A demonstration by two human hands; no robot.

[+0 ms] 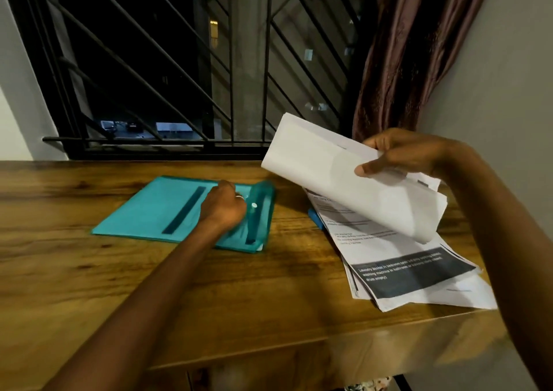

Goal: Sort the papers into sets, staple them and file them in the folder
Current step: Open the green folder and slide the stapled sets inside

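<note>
A teal plastic folder [155,211] lies flat on the wooden table [269,286], left of centre. My left hand [226,205] rests on it near its snap-button flap [260,199], fingers curled at the flap, which looks lifted and blurred. My right hand [401,154] holds a set of white papers [344,175] above the table, bent downward at their near end. Below them a loose stack of printed sheets [404,262] lies at the table's right edge. A small blue object [315,218], mostly hidden, pokes out from under the stack's left side.
A window with black metal bars [179,61] runs along the back of the table. A dark maroon curtain [404,46] hangs at the right, beside a grey wall. The paper stack overhangs the table's front right corner.
</note>
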